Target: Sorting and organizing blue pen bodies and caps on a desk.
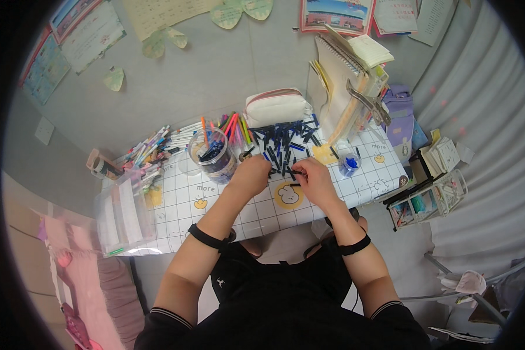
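Note:
A heap of black and dark blue ink cartridges [283,138] lies loose on the checked tabletop in front of me. At its near left edge is my left hand [251,174], fingers curled down; whether they hold something is hidden. My right hand [314,177], at the heap's near right edge, pinches a dark cartridge [296,172] between thumb and fingertips. Left of my left hand stands a clear plastic jar [221,162] without a lid, partly filled with similar dark cartridges. To the right of my right hand is a small clear tub [349,165] with small bright blue pieces in it.
A white pencil case [276,108] stands behind the heap, beside bright markers [234,127]. More pens [151,148] lie at the left, near a clear plastic box [124,214]. Clipped books [343,87] stand at the back right. A storage cart [428,201] adjoins the table.

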`<action>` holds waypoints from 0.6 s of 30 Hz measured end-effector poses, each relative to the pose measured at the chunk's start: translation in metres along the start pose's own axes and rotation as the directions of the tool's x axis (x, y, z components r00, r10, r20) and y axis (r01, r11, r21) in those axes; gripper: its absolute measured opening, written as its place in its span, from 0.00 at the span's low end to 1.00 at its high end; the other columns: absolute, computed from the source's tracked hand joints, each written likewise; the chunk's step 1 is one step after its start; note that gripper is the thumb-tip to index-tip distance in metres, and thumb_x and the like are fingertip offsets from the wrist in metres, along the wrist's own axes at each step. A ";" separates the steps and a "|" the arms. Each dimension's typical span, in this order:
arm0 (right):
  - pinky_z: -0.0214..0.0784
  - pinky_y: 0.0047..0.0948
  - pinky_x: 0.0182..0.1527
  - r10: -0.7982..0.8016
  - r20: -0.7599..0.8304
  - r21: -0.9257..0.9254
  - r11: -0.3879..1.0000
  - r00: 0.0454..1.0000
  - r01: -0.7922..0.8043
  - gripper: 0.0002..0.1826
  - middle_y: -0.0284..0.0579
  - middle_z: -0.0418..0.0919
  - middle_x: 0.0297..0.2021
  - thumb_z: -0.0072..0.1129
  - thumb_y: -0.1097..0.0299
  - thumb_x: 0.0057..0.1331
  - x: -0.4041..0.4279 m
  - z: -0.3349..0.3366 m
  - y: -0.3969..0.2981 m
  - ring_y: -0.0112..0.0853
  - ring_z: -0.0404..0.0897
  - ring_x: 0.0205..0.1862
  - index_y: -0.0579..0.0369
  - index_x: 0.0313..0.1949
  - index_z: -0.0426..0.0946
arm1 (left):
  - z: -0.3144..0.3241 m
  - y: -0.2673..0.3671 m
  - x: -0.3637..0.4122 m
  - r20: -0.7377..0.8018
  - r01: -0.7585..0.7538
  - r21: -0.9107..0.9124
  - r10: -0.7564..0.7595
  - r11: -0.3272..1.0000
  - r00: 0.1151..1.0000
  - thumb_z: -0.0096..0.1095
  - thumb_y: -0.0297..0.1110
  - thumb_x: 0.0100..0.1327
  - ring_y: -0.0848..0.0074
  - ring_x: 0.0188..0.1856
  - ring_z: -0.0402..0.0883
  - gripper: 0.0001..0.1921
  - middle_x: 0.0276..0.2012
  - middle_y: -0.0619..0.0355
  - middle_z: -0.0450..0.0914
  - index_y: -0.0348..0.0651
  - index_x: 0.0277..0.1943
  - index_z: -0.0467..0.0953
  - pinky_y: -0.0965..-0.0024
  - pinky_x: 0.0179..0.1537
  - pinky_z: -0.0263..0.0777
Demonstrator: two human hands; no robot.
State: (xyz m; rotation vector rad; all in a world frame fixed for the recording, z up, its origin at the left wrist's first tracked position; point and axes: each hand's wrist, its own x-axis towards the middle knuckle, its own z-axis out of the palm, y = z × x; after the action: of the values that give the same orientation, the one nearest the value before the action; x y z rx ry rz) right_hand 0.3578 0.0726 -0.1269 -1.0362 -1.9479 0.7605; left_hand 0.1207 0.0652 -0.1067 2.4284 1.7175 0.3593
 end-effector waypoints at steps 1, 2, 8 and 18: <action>0.79 0.42 0.49 -0.001 0.001 0.000 1.000 1.000 0.001 0.12 0.49 0.83 0.43 0.68 0.84 0.65 -0.001 0.001 0.000 0.47 0.85 0.45 0.59 0.47 0.84 | 0.000 0.000 0.002 0.052 -0.002 0.029 0.000 1.000 0.999 0.71 0.25 0.60 0.49 0.47 0.88 0.08 0.42 0.45 0.87 0.39 0.43 0.90 0.51 0.52 0.83; 0.80 0.41 0.46 -0.020 -0.041 -0.019 1.000 0.999 0.019 0.12 0.49 0.83 0.43 0.68 0.84 0.64 -0.004 0.003 0.000 0.46 0.85 0.43 0.59 0.47 0.84 | 0.000 0.000 0.005 0.104 -0.005 0.058 -0.001 0.998 0.995 0.72 0.25 0.60 0.48 0.47 0.88 0.08 0.42 0.45 0.87 0.39 0.42 0.89 0.51 0.52 0.83; 0.79 0.37 0.41 0.047 -0.037 0.002 0.999 0.998 -0.047 0.12 0.48 0.83 0.40 0.69 0.84 0.65 -0.037 0.000 -0.028 0.43 0.85 0.38 0.58 0.46 0.85 | -0.010 0.008 0.004 0.098 -0.052 0.079 0.044 0.996 0.994 0.68 0.23 0.63 0.51 0.50 0.89 0.05 0.44 0.42 0.86 0.38 0.38 0.89 0.52 0.50 0.85; 0.78 0.43 0.44 -0.066 -0.059 -0.110 0.992 0.996 0.060 0.11 0.48 0.83 0.39 0.70 0.82 0.61 -0.027 0.003 -0.010 0.49 0.84 0.42 0.58 0.44 0.85 | -0.006 0.009 -0.005 -0.282 -0.167 0.110 0.192 0.980 0.940 0.70 0.28 0.64 0.57 0.51 0.83 0.04 0.42 0.52 0.84 0.41 0.40 0.85 0.56 0.58 0.76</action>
State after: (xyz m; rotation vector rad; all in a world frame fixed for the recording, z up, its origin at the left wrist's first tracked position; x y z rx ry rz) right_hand 0.3610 0.0444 -0.1305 -1.0449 -1.9758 0.5863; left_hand 0.1256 0.0579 -0.0990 2.7182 1.6459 0.7157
